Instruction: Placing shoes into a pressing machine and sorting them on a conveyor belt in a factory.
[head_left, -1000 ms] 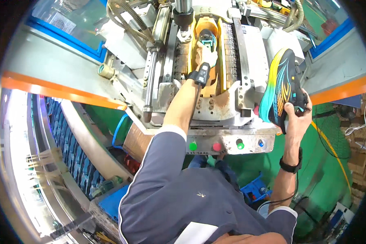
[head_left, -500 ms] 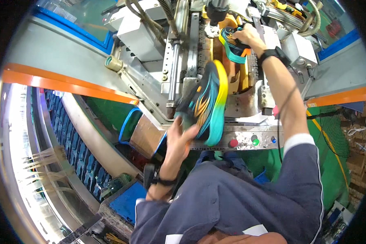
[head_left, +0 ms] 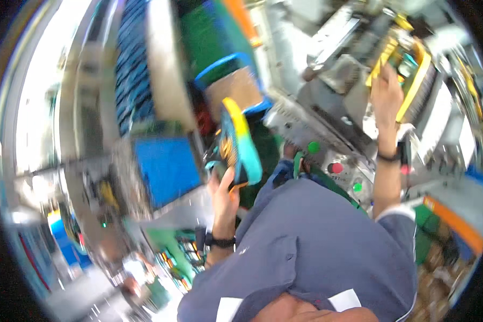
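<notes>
My left hand [head_left: 224, 196] grips a sneaker [head_left: 242, 147] by its heel end, toe pointing up and away. Its thick sole fades from yellow to teal, and the upper is black with orange and teal marks. At the right, my right hand [head_left: 387, 99] reaches into the machine, beside a pair of yellow side pads [head_left: 416, 83]. Between those pads shows a teal and dark patch of the second sneaker [head_left: 408, 65], partly hidden. Motion blur smears the right fingers, so their grip on it is unclear.
Below the machine runs a metal panel with a red button [head_left: 335, 168] and green buttons. Left of the held sneaker are a blue-topped surface [head_left: 166, 169] and a blue-rimmed bin [head_left: 228, 63] with a brown board. Farther left runs a dark blue ridged conveyor [head_left: 131, 70].
My view has swung left, with the machine now at the right. My left hand has carried its sneaker away from the machine; my right hand remains at the machine.
</notes>
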A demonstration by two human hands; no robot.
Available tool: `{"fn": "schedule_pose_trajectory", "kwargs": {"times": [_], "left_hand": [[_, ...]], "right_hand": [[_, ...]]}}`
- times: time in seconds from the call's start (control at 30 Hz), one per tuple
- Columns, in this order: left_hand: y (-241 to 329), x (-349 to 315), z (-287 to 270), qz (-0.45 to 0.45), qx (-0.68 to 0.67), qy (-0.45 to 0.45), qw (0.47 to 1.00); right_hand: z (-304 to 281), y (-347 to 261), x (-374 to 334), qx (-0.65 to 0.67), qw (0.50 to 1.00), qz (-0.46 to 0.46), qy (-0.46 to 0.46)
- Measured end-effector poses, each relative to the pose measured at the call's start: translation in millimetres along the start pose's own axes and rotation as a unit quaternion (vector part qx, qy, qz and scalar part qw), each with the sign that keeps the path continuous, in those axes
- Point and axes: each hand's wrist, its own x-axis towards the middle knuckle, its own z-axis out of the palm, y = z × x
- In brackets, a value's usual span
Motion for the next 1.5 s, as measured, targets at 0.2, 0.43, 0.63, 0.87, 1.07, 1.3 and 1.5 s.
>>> {"fn": "schedule_pose_trajectory", "kwargs": {"times": [0.2, 0.43, 0.63, 0.87, 1.07, 1.3, 1.5], "left_hand": [[-24, -41, -10, -0.022, -0.085, 0.021, 0.996], [-59, -88, -79, -0.003, -0.080, 0.106, 0.991], [-80, -105, -169, 0.042, -0.207, 0.243, 0.947], [-86, -93, -337, 0.114, -0.276, 0.386, 0.873], [-59, -79, -514, 0.192, -0.282, 0.498, 0.797], [-49, -66, -751, 0.175, -0.221, 0.606, 0.744], [-44, -64, -920, 0.096, -0.056, 0.722, 0.683]], "right_hand": [[101, -4, -177, 0.073, 0.961, -0.205, -0.171], [162, 62, -202, -0.010, 0.940, -0.228, -0.255], [176, 41, -183, 0.140, 0.925, -0.249, -0.251], [210, -224, -188, 0.248, 0.887, -0.191, -0.339], [269, -407, -240, 0.281, 0.848, -0.297, -0.337], [370, -499, -224, 0.181, 0.861, -0.296, -0.372], [404, -472, -170, 0.085, 0.763, -0.601, -0.222]]}}
